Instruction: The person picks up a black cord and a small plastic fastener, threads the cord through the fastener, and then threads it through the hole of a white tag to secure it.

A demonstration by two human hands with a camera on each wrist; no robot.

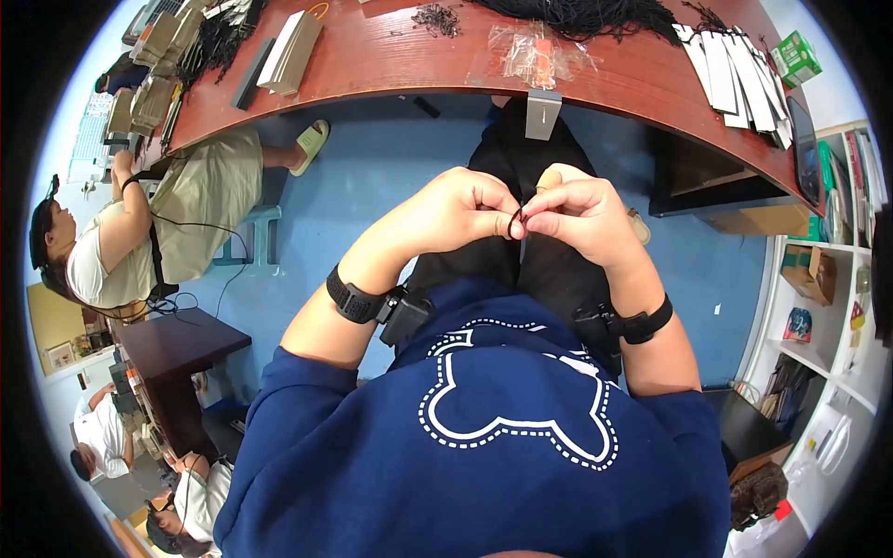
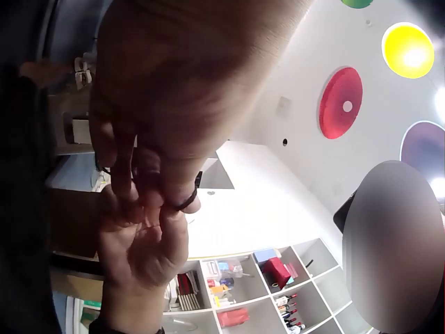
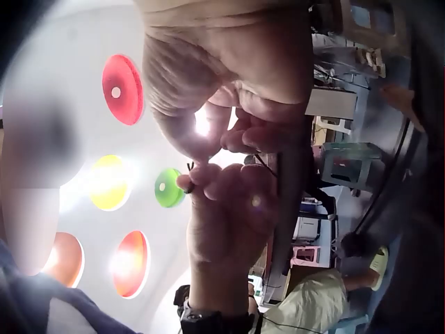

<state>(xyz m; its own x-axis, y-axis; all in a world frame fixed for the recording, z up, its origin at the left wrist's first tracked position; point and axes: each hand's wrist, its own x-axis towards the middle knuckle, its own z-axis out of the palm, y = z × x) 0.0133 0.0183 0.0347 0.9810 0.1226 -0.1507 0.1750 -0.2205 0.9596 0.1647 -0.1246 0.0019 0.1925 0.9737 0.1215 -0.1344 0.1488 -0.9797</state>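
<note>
Above the lap in the head view, a thin black cord [image 1: 514, 221] runs between the fingertips of both hands. My left hand [image 1: 462, 212] pinches it between thumb and fingers, and a loop of the cord crosses the thumb tip. From the other side, my right hand [image 1: 581, 216] pinches the cord, its fingertips right at the left ones. In the left wrist view the dark cord [image 2: 188, 202] curves over the left thumb near its tip. Short cord ends [image 3: 191, 167] stick up by the fingertips in the right wrist view. Fingers hide the rest of the cord.
Ahead is a red-brown table [image 1: 391, 70] with a black cord pile [image 1: 595, 14], clear plastic wrapping [image 1: 521, 54] and white tags [image 1: 735, 74]. A grey block [image 1: 542, 114] juts over its front edge. A seated person [image 1: 121, 232] works at left; shelves [image 1: 819, 316] stand right.
</note>
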